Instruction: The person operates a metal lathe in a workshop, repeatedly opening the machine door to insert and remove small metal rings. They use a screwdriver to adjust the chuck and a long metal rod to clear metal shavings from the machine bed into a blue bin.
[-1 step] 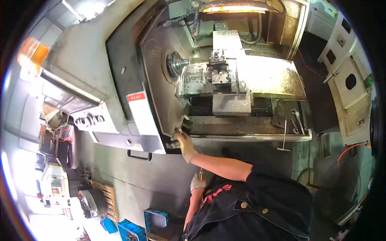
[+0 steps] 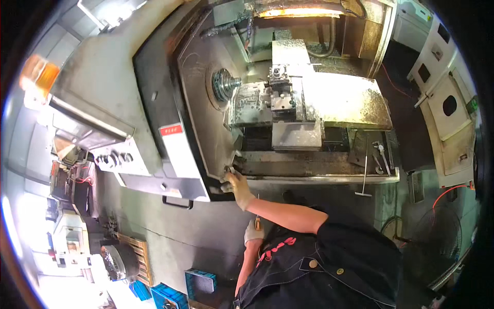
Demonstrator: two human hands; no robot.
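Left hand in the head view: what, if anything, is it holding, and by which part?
The left hand holds a thin-shafted tool by its orange-brown handle.

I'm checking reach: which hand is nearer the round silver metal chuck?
Right. The pale-gloved right hand is below the chuck in view, by the black-edged door; the pale-gloved left hand is farther below, gripping an amber-handled tool.

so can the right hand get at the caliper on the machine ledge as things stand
Probably yes: nothing covers the caliper, though the right hand is at the machine door and would have to swing right.
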